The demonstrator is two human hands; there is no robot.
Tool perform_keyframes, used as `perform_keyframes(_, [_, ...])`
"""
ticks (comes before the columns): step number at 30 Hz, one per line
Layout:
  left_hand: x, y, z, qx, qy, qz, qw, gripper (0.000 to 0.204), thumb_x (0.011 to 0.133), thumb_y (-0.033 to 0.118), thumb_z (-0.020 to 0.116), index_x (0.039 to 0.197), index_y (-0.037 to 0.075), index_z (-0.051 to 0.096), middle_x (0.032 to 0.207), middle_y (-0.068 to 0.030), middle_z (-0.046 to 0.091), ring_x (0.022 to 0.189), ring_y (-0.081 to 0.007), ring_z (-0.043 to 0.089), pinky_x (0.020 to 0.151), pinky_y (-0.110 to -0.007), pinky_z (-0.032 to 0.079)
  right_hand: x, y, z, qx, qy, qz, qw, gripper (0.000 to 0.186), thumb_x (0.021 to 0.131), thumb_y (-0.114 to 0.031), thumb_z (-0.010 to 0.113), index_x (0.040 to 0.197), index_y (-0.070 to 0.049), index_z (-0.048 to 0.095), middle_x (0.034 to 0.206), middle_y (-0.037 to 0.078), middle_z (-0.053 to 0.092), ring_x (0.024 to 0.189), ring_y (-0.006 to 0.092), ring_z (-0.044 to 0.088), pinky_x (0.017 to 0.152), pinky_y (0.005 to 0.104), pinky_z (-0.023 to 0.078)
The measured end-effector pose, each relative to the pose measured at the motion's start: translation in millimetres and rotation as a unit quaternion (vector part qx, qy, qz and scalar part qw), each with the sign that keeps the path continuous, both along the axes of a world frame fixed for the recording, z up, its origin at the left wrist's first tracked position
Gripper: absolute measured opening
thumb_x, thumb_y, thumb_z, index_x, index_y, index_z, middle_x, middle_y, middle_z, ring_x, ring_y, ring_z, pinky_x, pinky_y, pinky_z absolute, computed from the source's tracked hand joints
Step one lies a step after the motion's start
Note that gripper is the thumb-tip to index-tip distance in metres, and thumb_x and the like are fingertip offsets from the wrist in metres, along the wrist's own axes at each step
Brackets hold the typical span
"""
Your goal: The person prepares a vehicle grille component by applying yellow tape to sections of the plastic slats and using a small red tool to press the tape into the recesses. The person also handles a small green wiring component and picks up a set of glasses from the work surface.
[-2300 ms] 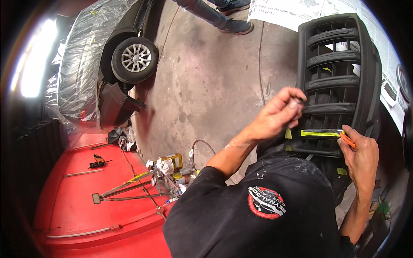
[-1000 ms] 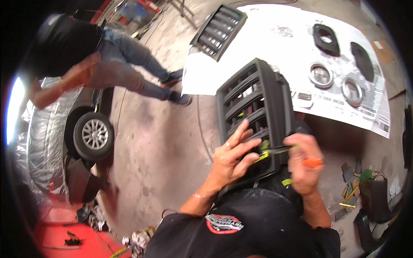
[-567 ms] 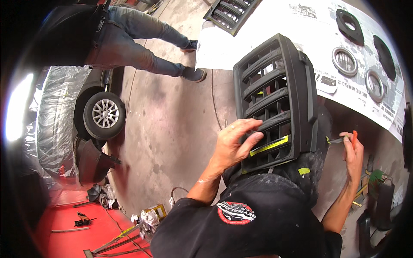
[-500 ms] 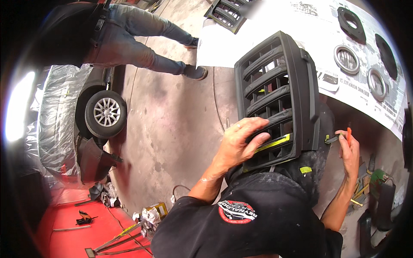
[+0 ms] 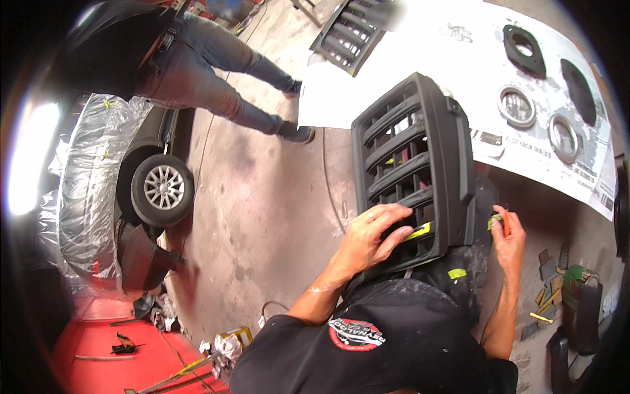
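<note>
A black slatted grille (image 5: 415, 151) lies propped on my lap, with a strip of yellow tape (image 5: 417, 232) on a lower slat. My left hand (image 5: 374, 240) touches that lower end, fingers bent over the slats and thumb apart. Right of the grille, beside my dark pant leg, my right hand (image 5: 508, 240) is closed on an orange-handled blade tool (image 5: 506, 220), with a bit of greenish tape at its fingertips. Another piece of yellow tape (image 5: 457, 273) is stuck to my pants.
A paper-covered table (image 5: 551, 177) holds another grille (image 5: 349, 36), black panels and silver rings (image 5: 515, 105). A person in jeans (image 5: 216, 95) stands upper left, near a plastic-draped car (image 5: 98, 190). Scrap pieces and tools (image 5: 551, 282) lie lower right; clutter (image 5: 223, 354) lies lower left.
Since the oldest frame my view has swung toward the table and person. My right hand has left the taped slat for the grille's right side; my left hand has come down onto the slats.
</note>
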State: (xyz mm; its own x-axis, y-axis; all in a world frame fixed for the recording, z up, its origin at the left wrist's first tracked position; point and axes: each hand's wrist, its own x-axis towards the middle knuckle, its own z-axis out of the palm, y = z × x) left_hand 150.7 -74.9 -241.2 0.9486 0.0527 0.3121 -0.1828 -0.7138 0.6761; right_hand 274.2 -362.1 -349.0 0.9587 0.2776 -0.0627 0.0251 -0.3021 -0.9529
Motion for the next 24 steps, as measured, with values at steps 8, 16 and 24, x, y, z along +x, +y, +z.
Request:
perform_keyframes(8, [-5.4,-2.0,-21.2,-0.03,-0.088,-0.04,0.995,0.019,0.087,0.009,0.069,0.105,0.004,0.065,0.099,-0.0136,0.067,0.093,-0.0334,0.065,0.082,-0.04,0.054,8.7,5.5,-56.8,0.025,-0.111,-0.029,0.993,0.059,0.088,-0.009,0.07,0.14,0.0,0.044,0.098,0.014,0.067,0.083,0.0198,0.061,0.087,0.0356,0.05])
perform_keyframes(16, [-20.1,-7.6,-19.8,-0.032,-0.059,-0.028,0.997,0.026,0.094,0.019,0.066,0.112,0.001,0.063,0.105,-0.0179,0.066,0.097,-0.0366,0.064,0.083,-0.042,0.053,-15.9,4.8,-9.8,-0.087,-0.073,-0.013,0.993,0.02,0.092,-0.014,0.061,0.107,-0.003,0.069,0.092,0.017,0.072,0.083,0.0285,0.07,0.077,0.0365,0.057])
perform_keyframes(24, [-6.3,-5.5,-13.0,-0.03,-0.053,-0.048,0.997,0.025,0.094,0.019,0.067,0.111,0.001,0.064,0.106,-0.0159,0.065,0.098,-0.0349,0.064,0.084,-0.041,0.053,-23.9,21.2,19.0,-0.145,-0.242,-0.026,0.959,0.024,0.092,-0.023,0.07,0.106,-0.004,0.072,0.097,0.019,0.069,0.09,0.0341,0.065,0.079,0.0421,0.055])
